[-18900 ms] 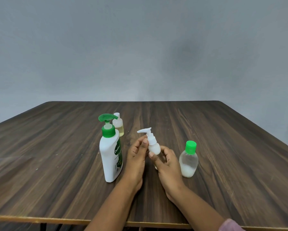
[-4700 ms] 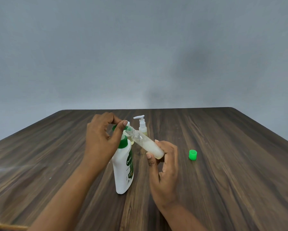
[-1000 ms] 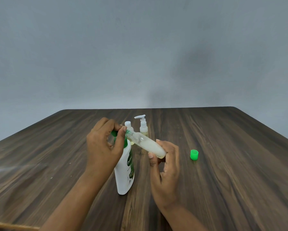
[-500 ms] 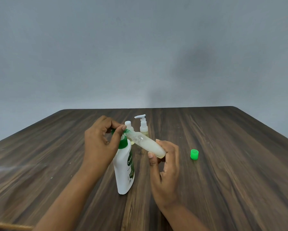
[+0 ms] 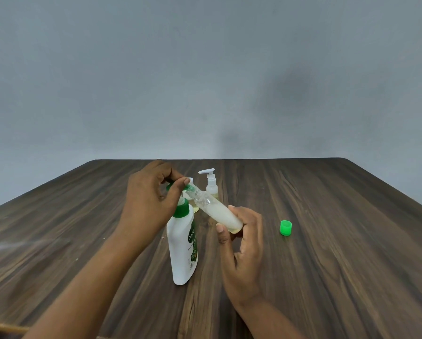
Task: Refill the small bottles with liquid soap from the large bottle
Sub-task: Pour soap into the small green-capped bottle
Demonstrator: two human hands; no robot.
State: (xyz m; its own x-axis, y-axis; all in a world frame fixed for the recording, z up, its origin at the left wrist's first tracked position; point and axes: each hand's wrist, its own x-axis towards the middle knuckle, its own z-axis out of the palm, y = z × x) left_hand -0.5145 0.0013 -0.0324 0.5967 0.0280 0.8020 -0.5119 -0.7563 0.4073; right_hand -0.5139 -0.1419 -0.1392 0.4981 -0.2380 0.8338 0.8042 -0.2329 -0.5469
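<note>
The large white soap bottle [image 5: 182, 250] with a green pump stands upright at the table's middle. My left hand [image 5: 148, 204] covers its pump head, fingers curled over it. My right hand [image 5: 241, 243] grips the base of a small clear bottle [image 5: 217, 211], tilted with its open mouth against the green nozzle; white soap fills most of it. Its green cap [image 5: 285, 227] lies on the table to the right. Behind stand a small white pump bottle [image 5: 211, 183] and another small bottle [image 5: 192, 199], mostly hidden, holding yellowish liquid.
The dark wooden table [image 5: 339, 253] reaches to a grey wall. Its near edge [image 5: 4, 327] shows at the bottom left, and its far right corner is rounded.
My left hand has risen slightly on the pump head after pressing down a second ago. The small bottle stays tilted at the nozzle in my right hand.
</note>
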